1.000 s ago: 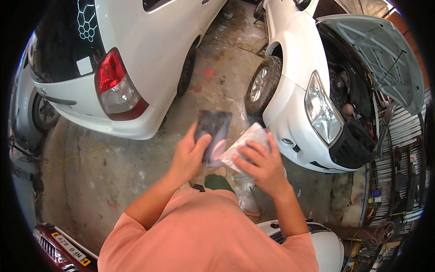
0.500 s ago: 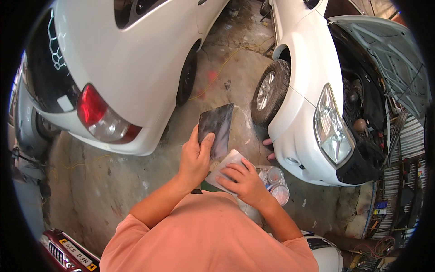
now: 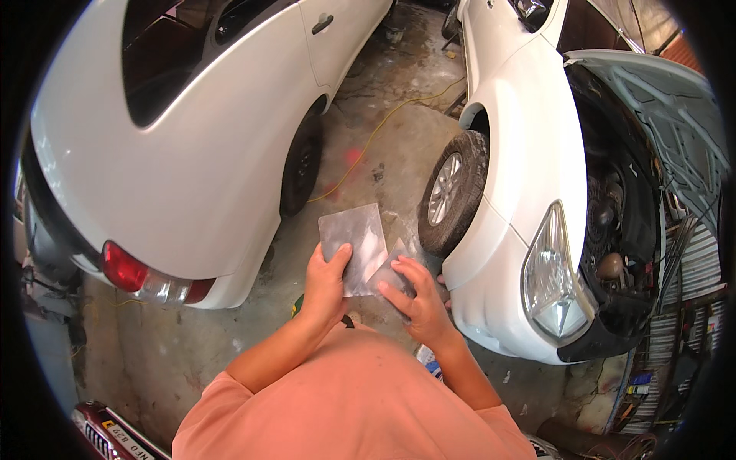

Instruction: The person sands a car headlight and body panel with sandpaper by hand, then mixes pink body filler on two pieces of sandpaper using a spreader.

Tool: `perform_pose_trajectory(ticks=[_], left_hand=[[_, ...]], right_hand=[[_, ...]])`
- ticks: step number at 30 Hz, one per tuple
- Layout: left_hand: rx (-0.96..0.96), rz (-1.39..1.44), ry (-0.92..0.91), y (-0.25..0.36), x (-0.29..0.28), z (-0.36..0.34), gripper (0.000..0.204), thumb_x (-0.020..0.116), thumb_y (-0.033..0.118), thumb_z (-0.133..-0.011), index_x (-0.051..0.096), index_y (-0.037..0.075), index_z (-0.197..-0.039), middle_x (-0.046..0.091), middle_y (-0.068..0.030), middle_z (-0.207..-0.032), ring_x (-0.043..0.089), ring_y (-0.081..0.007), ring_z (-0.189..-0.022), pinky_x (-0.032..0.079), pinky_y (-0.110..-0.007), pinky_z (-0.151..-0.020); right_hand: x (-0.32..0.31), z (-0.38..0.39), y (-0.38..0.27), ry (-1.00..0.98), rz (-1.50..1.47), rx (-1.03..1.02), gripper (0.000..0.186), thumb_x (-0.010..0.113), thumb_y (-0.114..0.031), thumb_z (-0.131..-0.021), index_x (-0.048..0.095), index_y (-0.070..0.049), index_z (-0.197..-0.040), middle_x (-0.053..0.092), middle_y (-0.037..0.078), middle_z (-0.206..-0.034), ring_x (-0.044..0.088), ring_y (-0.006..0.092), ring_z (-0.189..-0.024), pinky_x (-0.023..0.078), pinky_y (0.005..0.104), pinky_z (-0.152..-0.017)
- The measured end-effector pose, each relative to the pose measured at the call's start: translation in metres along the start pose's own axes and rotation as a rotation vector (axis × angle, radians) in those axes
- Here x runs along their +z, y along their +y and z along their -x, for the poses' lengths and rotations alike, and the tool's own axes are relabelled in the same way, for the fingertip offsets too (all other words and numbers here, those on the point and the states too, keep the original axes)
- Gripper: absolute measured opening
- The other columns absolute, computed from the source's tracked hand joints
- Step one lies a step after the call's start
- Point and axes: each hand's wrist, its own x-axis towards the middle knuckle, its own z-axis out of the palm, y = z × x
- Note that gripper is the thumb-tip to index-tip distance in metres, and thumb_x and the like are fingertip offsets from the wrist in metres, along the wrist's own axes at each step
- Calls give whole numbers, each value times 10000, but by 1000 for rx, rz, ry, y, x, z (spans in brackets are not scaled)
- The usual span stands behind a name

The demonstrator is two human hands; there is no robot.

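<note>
- The left hand (image 3: 326, 285) grips a flat grey sheet (image 3: 353, 247), probably abrasive paper, by its lower left corner. The thumb lies across the face; the remaining fingers are curled closed behind it.
- The right hand (image 3: 418, 303) pinches a clear plastic sleeve (image 3: 389, 270) at its lower edge. Its fingers (image 3: 399, 277) are nearly closed, flat on the film.
- The sheet sits at chest height, just in front of the orange shirt (image 3: 353, 399), tilted with its top edge toward 12 o'clock. The sleeve overlaps the sheet's lower right corner, at 4 o'clock from its centre.
- At 10 o'clock stands a white car (image 3: 192, 153) with a red tail lamp (image 3: 123, 266). At 2 o'clock stands a second white car (image 3: 521, 192) with its hood (image 3: 652, 115) raised and its front wheel (image 3: 452, 192) just beyond the sheet.
- A yellow cable (image 3: 376, 130) runs across the concrete floor (image 3: 360, 100) toward 12 o'clock.
- Risk: the sheet is held at one corner only. A gust or a loosened thumb would likely let it fold or drop to the dirty floor.
- Risk: the film is thin and slick. Pulling the two items apart unevenly could tear the sleeve or crease the sheet.
- Risk: the cable is a probable trip hazard when stepping forward with attention on the hands.
</note>
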Motion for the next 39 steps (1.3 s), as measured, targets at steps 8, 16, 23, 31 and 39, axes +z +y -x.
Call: perform_pose_trajectory(ticks=[8,16,23,31,39], left_hand=[[11,56,-42,23,36,-135,282,584,147,-1025,506,21,-1265,625,-100,-1159,645,-168,-1009,562,-342,-867],[6,50,-80,60,37,-360,372,597,189,-1030,486,29,-1346,607,-91,-1228,602,-167,-1107,520,-359,-959],[-18,-164,-239,117,110,-534,416,695,156,-962,498,26,-1304,618,-92,-1190,635,-171,-1055,552,-342,-895],[-185,-189,-282,110,179,-698,505,738,197,-930,488,33,-1337,653,-94,-1172,676,-200,-1022,578,-388,-894],[-201,-98,-293,104,292,-838,527,743,208,-930,488,19,-1351,658,-108,-1192,681,-216,-1049,580,-392,-901]], right_hand=[[15,-14,169,-173,273,252,706,659,93,-716,643,-226,-1346,530,172,-1338,518,402,-1256,402,519,-1081],[30,-120,336,294,-271,709,307,596,64,-858,565,-22,-1150,588,143,-1246,599,275,-1151,469,371,-996],[-25,-323,434,610,-1042,860,353,668,-73,-942,532,18,-1255,646,94,-1200,616,161,-1087,485,333,-978],[-53,-448,581,394,-1258,873,347,680,-115,-956,525,-10,-1249,642,69,-1176,607,130,-1071,487,312,-963],[-133,-595,750,266,-1265,730,327,680,-126,-962,532,-18,-1234,629,57,-1162,588,113,-1068,480,299,-956]])
